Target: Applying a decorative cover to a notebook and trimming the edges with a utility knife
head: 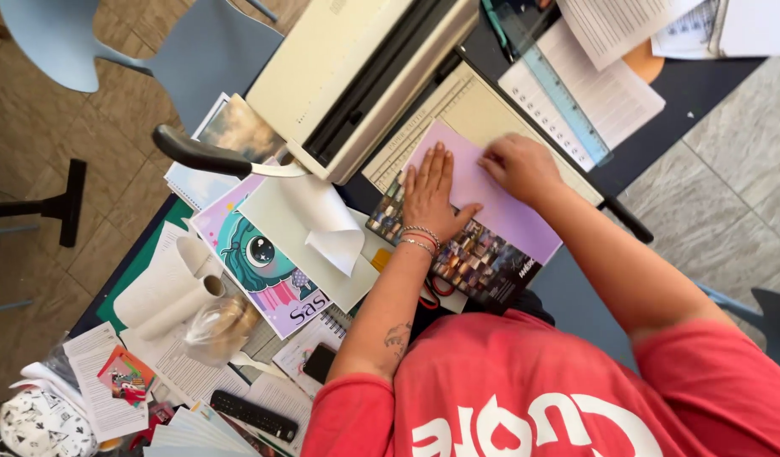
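My left hand [434,193] lies flat, fingers together, on a pale pink sheet [500,211] that covers a dark photo-collage cover [483,262]. Several bracelets circle that wrist. My right hand [519,165] presses its curled fingers on the upper edge of the same pink sheet. Both sheets rest partly on the cream base of a paper cutter [470,106] on the dark desk [576,296].
A cream binding machine [356,72] with a black lever handle [200,154] stands at the left. A cartoon poster [263,262], curled white paper [322,224], a paper roll [174,309], a ruler [568,106], printed sheets, a remote [255,415] and a blue chair [153,51] surround me.
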